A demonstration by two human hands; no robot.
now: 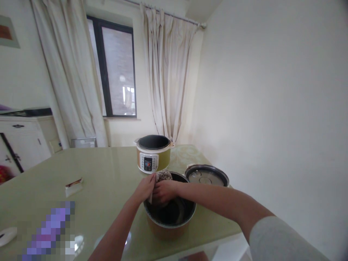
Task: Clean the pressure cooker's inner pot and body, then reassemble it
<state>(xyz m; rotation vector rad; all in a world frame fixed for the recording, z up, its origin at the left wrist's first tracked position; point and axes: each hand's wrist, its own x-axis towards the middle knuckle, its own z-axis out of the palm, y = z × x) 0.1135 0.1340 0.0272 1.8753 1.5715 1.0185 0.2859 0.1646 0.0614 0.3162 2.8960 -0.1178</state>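
Note:
A dark inner cooking pot [170, 232] stands on the table in front of me, its mouth facing up and toward me. My left hand [146, 187] is closed at the pot's left rim, gripping the edge of a patterned cloth [164, 175]. Reaching in from the right, my right hand [165, 191] is inside the pot's mouth against the same cloth, its fingers curled and partly hidden. Behind the pot sits the cooker body [163, 161], with a control panel on its front and its top uncovered. A round lid [207, 177] lies underside up to the right.
The pale green glossy table [114, 174] spreads to the left. On it lie a small white packet [73, 187], a white object [7, 235] and a blurred purple item [49, 232]. A wall [272, 108] rises close on the right, with a curtained window [118, 69] behind.

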